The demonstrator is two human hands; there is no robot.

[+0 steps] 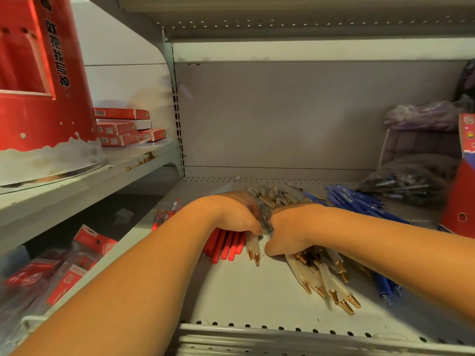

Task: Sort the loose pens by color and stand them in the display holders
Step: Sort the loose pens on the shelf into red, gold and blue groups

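Note:
Loose pens lie on a grey metal shelf (231, 291). My left hand (235, 214) curls round two clear pens with gold tips (253, 249), just right of a row of red pens (226, 246). My right hand (290, 229) presses down with curled fingers on a heap of clear gold-tipped pens (326, 281). Blue pens (359, 201) lie behind my right forearm, and more blue pens (385, 286) show below it. A red display holder (457, 191) stands at the right edge.
A large red display stand (38, 80) sits on the upper left shelf beside red boxes (123, 127). Bagged pens (403, 186) and a purple bag (424, 116) lie at the back right. Packaged red pens (64, 273) hang at the lower left.

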